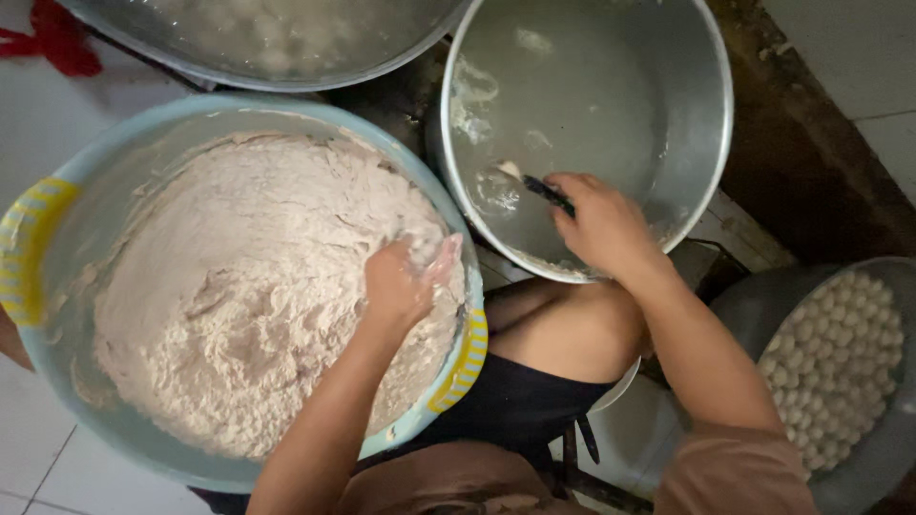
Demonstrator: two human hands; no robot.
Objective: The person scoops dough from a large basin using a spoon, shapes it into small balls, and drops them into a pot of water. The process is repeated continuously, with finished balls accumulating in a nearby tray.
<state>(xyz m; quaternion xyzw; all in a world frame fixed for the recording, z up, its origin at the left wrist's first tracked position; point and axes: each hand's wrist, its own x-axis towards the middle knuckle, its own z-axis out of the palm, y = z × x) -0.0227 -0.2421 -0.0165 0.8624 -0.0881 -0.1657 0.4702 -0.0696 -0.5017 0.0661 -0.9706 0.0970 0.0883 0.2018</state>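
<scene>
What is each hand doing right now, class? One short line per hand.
Left hand: closed around a lump of the pale paste in the blue basin.
Right hand: closed on a dark-handled spoon in the metal pot.

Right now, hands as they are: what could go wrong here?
1. The left hand is coated in paste from the blue basin; its grip may slip.
2. The right hand holds a dark-handled spoon over the water in the metal pot; a dropped lump could splash onto the bare knee just below.
3. The basin's rim overlaps the pot's; a bump could jostle both.
</scene>
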